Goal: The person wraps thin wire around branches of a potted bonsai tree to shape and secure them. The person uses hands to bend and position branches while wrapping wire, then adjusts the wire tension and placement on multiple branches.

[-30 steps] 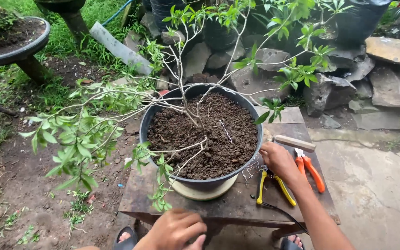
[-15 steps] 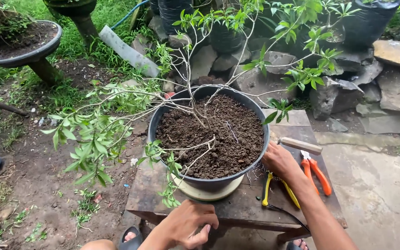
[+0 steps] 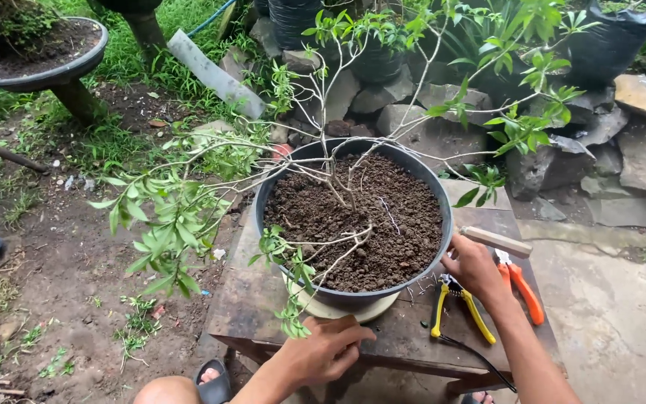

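The right hand (image 3: 476,268) presses flat on the pot's (image 3: 353,295) right rim, gripping nothing. The left hand (image 3: 323,352) rests loosely curled, empty, at the near table (image 3: 256,299) edge. Pliers (image 3: 461,307) and a cutter (image 3: 521,283) lie right.

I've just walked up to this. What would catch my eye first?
A big dark pot of soil sits mid-frame on a wooden table, a thin-branched leafy shrub sprawling out of it. The right hand rests against the pot's right rim, and the left hand is at the table's near edge. Yellow-handled pliers and orange-handled cutters lie to the right.
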